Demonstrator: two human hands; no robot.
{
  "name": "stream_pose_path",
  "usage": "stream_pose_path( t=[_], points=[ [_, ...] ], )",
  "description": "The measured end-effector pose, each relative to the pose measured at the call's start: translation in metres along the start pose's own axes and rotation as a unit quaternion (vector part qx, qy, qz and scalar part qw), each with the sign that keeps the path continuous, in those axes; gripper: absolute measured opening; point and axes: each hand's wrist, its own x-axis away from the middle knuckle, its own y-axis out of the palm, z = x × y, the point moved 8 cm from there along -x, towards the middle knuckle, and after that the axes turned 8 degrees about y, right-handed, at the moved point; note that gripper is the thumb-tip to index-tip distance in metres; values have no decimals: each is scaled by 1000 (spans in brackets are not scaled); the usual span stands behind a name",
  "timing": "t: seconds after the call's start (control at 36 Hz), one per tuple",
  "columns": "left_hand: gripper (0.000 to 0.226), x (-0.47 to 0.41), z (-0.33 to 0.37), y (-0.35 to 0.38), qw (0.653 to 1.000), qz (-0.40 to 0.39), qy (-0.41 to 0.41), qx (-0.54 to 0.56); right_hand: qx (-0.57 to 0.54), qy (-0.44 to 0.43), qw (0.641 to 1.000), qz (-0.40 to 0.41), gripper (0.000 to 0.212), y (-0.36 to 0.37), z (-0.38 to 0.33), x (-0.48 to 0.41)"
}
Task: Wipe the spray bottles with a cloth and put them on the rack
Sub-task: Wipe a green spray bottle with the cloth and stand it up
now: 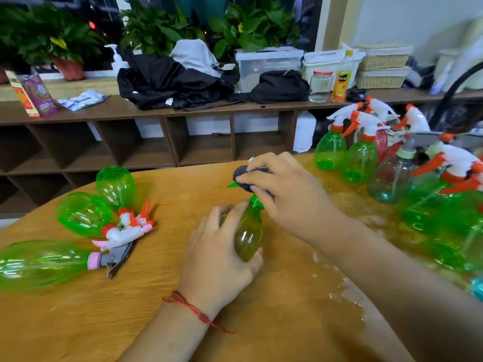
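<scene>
Head view: the small green spray bottle (248, 233) is near the middle of the worktop (156, 304), held close to upright. The left hand (217, 254) has its grip wrapped round the bottle's body. The right hand (285, 189) has its grip pinched on a dark cloth (244, 178), pressed over the spray head so that only a green nozzle tip shows.

To do this step well, hold the body steady and work the cloth round the head and neck — the trigger crevices likely trap water — then draw it down the sides.

Three lying bottles (86, 218) are on the left. Upright bottles (360, 163) stand on the right, near wet patches (347, 291) — set the wiped one clear of those. I cannot make out a rack.
</scene>
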Motion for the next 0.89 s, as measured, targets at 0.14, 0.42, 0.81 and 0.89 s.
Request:
stream_pose_path(
  t=[0.14,0.42,0.81,0.89],
  points=[
    [85,-2,0,-4,1000,-3,0,-18,16,-37,999,-26,27,-7,1,-12],
    [85,-2,2,-5,1000,3,-2,-10,34,-88,995,-31,33,2,-25,-13],
    [86,0,-2,-7,999,26,-7,20,5,16,999,39,26,-27,5,-18],
    [85,1,-6,-7,999,33,-15,35,11,-30,999,-16,27,-12,-9,-9]
  ],
)
